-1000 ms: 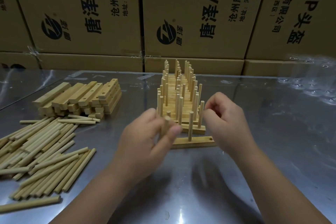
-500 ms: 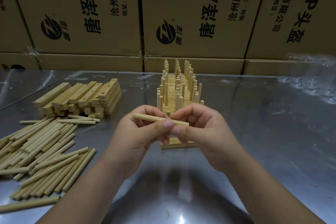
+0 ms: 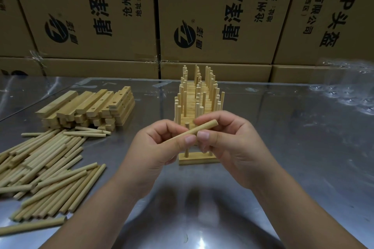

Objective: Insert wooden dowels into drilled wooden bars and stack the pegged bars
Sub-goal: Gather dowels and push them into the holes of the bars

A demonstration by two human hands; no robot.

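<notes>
Two hands share one dowel (image 3: 194, 131) at the centre of the frame: the left hand (image 3: 159, 147) and the right hand (image 3: 230, 143) each pinch it between thumb and forefinger, its right end tipped up, over the bar (image 3: 199, 160) lying just below them with one peg (image 3: 186, 148) upright in it. To seat it well, let one hand take it near its lower end, turn it upright, steady the bar with the other hand and press straight down; the free hole is hidden behind the hands.
</notes>
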